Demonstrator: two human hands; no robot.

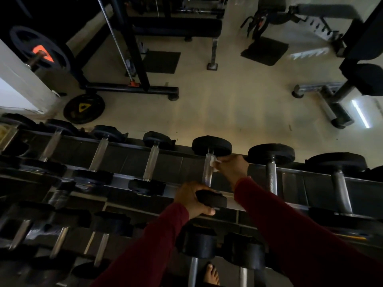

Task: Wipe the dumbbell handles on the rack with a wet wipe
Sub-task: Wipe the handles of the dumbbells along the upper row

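pale gym floor [228,100] is seen beyond a dark tiered rack [290,175] of dumbbells. wiping is judged under way: a crumpled white wet wipe [213,162] is pinched by the right hand [232,168] against the far end of a knurled steel handle [207,172], while the dumbbell's near rubber head [211,200] is clamped in the left hand [191,200]. next, a stroke down the shaft is called for.

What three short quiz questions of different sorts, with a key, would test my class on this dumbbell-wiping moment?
1. True or false: the right hand presses the wet wipe against a dumbbell handle.
2. What does the left hand grip? A) the dumbbell's near head B) a weight plate C) the rack rail
3. Fill in: both sleeves are dark ____.

Key: 1 true; 2 A; 3 red.
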